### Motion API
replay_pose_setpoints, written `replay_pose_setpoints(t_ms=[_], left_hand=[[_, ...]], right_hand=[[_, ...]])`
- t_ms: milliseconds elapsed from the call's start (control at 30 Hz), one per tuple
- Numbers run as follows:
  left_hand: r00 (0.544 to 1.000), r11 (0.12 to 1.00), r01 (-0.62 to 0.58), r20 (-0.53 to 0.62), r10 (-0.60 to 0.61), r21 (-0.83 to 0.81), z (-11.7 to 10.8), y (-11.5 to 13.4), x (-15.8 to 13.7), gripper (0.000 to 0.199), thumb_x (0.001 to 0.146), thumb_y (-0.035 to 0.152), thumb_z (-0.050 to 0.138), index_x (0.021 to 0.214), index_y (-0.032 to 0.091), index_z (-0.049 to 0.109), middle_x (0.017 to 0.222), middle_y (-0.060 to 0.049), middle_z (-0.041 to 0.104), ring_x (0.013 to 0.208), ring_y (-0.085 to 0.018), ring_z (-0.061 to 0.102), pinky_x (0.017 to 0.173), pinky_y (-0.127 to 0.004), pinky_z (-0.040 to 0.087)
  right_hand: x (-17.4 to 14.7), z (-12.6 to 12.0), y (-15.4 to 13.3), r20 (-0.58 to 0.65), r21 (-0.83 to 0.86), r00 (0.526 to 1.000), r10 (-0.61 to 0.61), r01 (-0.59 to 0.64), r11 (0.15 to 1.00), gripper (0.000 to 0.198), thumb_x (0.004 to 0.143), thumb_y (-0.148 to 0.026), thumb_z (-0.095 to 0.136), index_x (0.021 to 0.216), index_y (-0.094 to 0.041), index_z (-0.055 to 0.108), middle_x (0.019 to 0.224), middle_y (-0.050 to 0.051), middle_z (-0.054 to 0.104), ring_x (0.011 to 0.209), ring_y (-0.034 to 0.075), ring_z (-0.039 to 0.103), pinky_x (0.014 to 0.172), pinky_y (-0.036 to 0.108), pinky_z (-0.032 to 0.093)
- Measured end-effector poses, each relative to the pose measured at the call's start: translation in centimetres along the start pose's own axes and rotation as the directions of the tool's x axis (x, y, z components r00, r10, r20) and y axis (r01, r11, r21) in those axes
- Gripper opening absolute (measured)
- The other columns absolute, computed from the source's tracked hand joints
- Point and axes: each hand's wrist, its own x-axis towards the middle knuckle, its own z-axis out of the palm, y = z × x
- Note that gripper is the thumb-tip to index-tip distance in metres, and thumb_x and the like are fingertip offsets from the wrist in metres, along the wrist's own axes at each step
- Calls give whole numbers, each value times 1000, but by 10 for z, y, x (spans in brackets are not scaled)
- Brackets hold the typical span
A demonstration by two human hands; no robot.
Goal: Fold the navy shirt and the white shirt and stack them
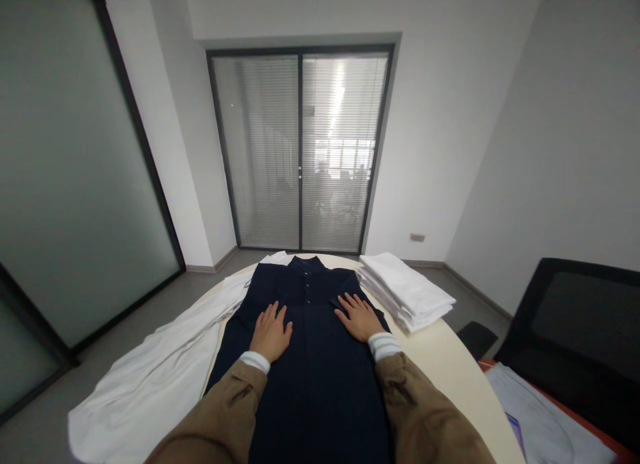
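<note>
A dark navy shirt (320, 384) lies spread out with its buttoned front up and its collar at the far end. On its left side my left hand (271, 332) rests palm down with the fingers apart. My right hand (359, 317) is flat on the right side of the shirt, near a short sleeve, fingers spread. Neither hand grips the cloth. The shirt's lower end runs out of view at the bottom.
Under the shirt is a round cream table (450, 364). White cloth (165, 357) hangs over its left edge. A stack of folded white cloths (407, 287) sits at the far right. Beyond the right edge stands a black mesh chair (580, 324) with white sheeting (535, 411) on its seat.
</note>
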Motion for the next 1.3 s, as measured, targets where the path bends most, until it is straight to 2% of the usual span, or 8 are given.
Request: replay_pose_setpoints(t_ms=[233, 333, 433, 600, 800, 1000, 1100, 1300], left_hand=[[999, 999, 18, -37, -19, -43, 1, 1, 0, 52, 91, 34, 45, 139, 13, 46, 149, -14, 41, 137, -27, 37, 113, -42, 28], [980, 989, 139, -137, -143, -44, -9, 1, 5, 53, 91, 33, 44, 138, 9, 44, 147, -16, 42, 137, -29, 37, 112, -43, 28], [922, 949, 315, -226, -314, -33, -24, -7, 12, 52, 90, 35, 44, 134, 10, 47, 146, -19, 42, 135, -34, 37, 109, -48, 29], [871, 885, 464, -161, -463, -35, -42, -32, 21, 52, 87, 37, 46, 131, 9, 48, 136, -21, 49, 122, -34, 50, 98, -45, 40], [897, 896, 440, -51, -438, 49, -55, -54, 21, 41, 89, 32, 45, 124, 10, 47, 118, -19, 58, 110, -34, 57, 82, -40, 48], [878, 879, 463, 75, -472, 114, -62, -59, 18, 34, 90, 35, 47, 114, 12, 49, 111, -18, 61, 99, -34, 64, 75, -40, 48], [891, 899, 423, 127, -435, 110, -63, -62, 20, 30, 90, 35, 47, 112, 13, 49, 105, -16, 66, 98, -34, 65, 75, -40, 48], [962, 964, 267, 50, -267, 21, -73, -52, 26, 30, 90, 27, 53, 118, 17, 50, 112, -12, 66, 104, -27, 63, 83, -33, 46]], right_hand=[[-4, -6, -2, 10, 7, 999, -31, 31, 1000, 60, 94, -64, 24, 148, -39, 30, 158, -2, 25, 146, 29, 16, 115, 45, 15], [-4, -6, -2, 2, 14, 999, -33, 33, 999, 59, 95, -64, 24, 148, -39, 31, 157, -2, 26, 146, 31, 15, 115, 45, 16], [-3, -4, 1, 1, 18, 999, -37, 37, 999, 59, 95, -64, 24, 148, -39, 32, 157, -2, 27, 146, 32, 15, 115, 45, 16], [-3, -2, 6, -5, 30, 999, -40, 41, 999, 60, 94, -65, 24, 147, -38, 33, 157, -1, 27, 146, 32, 15, 115, 45, 16], [-3, -3, 3, 1, 9, 999, -38, 38, 999, 62, 94, -65, 24, 148, -37, 31, 158, -1, 26, 146, 31, 14, 115, 45, 16], [-1, 0, 5, 0, 14, 999, -46, 46, 999, 63, 93, -66, 24, 149, -36, 31, 158, -2, 26, 146, 32, 14, 115, 46, 16], [0, 1, 6, -6, 26, 999, -49, 49, 998, 64, 93, -66, 24, 148, -36, 32, 158, -2, 26, 145, 33, 15, 115, 46, 16], [-2, -2, 5, 3, 30, 999, -45, 45, 999, 63, 93, -66, 24, 149, -36, 31, 158, -2, 25, 146, 32, 14, 115, 45, 15]])
